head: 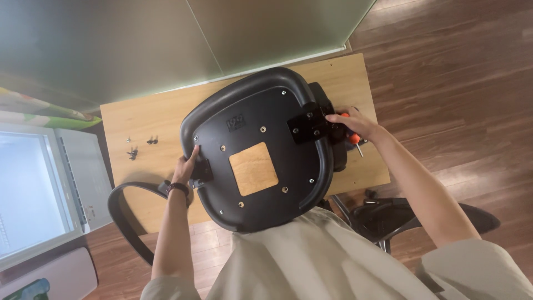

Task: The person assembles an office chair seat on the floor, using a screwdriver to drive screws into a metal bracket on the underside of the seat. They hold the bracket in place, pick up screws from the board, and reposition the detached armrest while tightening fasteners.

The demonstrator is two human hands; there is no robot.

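Head view: left hand point(183, 166) gripping upturned chair seat point(258, 150) rim; right hand point(351, 123) closed on orange-handled screwdriver point(352, 135), probably fastening armrest bracket point(308, 123); next, steady tip alignment.

Single head-worn view, looking steeply down from above the person's chest, close over an upturned black chair seat point(258, 150) on a wooden table point(150, 119); both forearms enter from the bottom edge; wood floor point(455, 83) to the right, pale wall along the top
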